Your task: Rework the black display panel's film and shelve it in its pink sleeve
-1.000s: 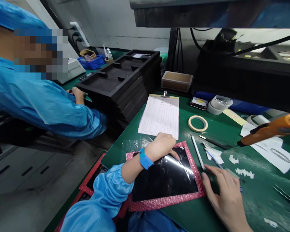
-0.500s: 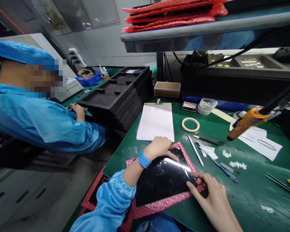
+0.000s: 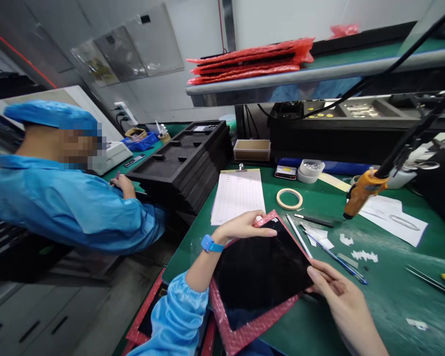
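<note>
A flat black glossy panel [image 3: 261, 277] lies on a sheet of pink bubble wrap [image 3: 244, 341], tilted at the front edge of the bench. My left hand [image 3: 244, 226], with a blue wristband, grips the far left edge, its thumb on the panel and its fingers curled behind the wrap. At the right edge my right hand [image 3: 335, 284] pinches panel and wrap, thumb on top and fingers underneath. Just beyond lie a white pen [image 3: 298, 235] and a blue pen [image 3: 333, 254].
An orange electric screwdriver [image 3: 364, 193] hangs over the right side. Behind are a clipboard [image 3: 239, 198], a tape roll [image 3: 289, 199] and a black tray stack [image 3: 185, 163]. A co-worker [image 3: 74, 198] sits left. A shelf [image 3: 319, 79] holds red bubble-wrapped pieces. Tweezers [image 3: 432, 282] lie right.
The panel and its bubble wrap have tilted, their right side raised. My right hand has moved up and right with that edge. The left thumb lies straighter along the top edge.
</note>
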A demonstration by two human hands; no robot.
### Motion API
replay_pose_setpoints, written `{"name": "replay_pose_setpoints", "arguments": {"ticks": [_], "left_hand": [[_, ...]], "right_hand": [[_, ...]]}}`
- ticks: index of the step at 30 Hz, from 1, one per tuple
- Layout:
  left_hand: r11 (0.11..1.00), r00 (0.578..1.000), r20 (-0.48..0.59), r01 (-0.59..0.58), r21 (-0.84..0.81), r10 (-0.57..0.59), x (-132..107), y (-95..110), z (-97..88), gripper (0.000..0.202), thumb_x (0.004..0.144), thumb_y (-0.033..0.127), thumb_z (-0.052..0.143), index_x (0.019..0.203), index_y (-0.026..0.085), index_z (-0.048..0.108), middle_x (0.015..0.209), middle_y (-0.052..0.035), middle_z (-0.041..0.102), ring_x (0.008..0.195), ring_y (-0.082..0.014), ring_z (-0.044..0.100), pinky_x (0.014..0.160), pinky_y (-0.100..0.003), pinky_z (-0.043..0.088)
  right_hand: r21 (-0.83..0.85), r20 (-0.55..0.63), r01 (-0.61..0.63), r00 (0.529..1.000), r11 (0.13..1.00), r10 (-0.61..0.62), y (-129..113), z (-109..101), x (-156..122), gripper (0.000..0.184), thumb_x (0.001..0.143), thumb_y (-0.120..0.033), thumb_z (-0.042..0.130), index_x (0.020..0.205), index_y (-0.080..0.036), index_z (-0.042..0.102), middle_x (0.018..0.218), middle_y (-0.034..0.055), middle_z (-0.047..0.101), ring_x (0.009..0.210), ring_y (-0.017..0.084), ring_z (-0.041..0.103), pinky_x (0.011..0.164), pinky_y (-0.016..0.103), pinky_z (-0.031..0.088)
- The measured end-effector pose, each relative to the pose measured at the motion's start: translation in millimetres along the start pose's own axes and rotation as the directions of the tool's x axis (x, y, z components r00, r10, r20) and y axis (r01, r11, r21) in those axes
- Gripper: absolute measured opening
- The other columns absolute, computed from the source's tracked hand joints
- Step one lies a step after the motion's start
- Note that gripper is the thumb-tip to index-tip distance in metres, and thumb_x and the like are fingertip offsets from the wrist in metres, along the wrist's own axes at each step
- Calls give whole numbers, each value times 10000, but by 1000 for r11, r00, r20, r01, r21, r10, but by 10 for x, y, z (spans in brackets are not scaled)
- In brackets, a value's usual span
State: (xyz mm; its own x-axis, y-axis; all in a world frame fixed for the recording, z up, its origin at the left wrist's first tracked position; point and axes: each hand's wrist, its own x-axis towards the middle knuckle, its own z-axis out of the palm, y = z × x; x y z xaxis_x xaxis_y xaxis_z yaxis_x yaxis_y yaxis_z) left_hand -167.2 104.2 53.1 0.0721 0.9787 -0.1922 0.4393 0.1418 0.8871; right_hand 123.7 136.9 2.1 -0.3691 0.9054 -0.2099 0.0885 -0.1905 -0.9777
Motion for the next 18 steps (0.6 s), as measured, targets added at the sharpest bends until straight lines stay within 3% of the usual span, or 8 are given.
{"name": "replay_pose_setpoints", "arguments": {"ticks": [3, 11, 14, 18], "left_hand": [[995, 999, 42, -18, -100, 23, 13, -9, -2, 681, 803, 848, 803, 934, 206, 620, 734, 89, 370, 664, -122, 332, 604, -297, 261], [953, 1000, -9, -15, -304, 13, 19, -9, 30, 495, 810, 612, 949, 1028, 217, 744, 888, 18, 646, 907, -220, 618, 877, -394, 535], [926, 1000, -2, 12, -377, -13, 14, -5, 62, 483, 810, 597, 960, 1064, 228, 779, 958, -12, 728, 981, -253, 691, 970, -448, 569], [880, 999, 50, 31, -474, -8, 1, 16, 131, 569, 710, 622, 1006, 1058, 218, 807, 1059, -56, 804, 1055, -295, 757, 1036, -475, 592]], "right_hand": [[39, -92, -19, 996, 999, 23, -128, 16, 91, 689, 463, -759, 1022, 854, -207, 890, 827, 99, 792, 531, 199, 635, 543, 361, 634], [51, -211, 9, 978, 999, 2, -391, 24, 191, 674, 350, -754, 1028, 731, -219, 875, 693, 90, 743, 526, 166, 580, 509, 300, 552], [73, -214, -4, 977, 997, 20, -433, 6, 213, 701, 314, -775, 1027, 713, -221, 868, 656, 88, 726, 539, 170, 578, 514, 297, 552], [53, -144, 1, 990, 999, 7, -428, -49, 276, 772, 367, -828, 1013, 812, -208, 902, 849, 152, 820, 708, 251, 721, 633, 319, 625]]}}
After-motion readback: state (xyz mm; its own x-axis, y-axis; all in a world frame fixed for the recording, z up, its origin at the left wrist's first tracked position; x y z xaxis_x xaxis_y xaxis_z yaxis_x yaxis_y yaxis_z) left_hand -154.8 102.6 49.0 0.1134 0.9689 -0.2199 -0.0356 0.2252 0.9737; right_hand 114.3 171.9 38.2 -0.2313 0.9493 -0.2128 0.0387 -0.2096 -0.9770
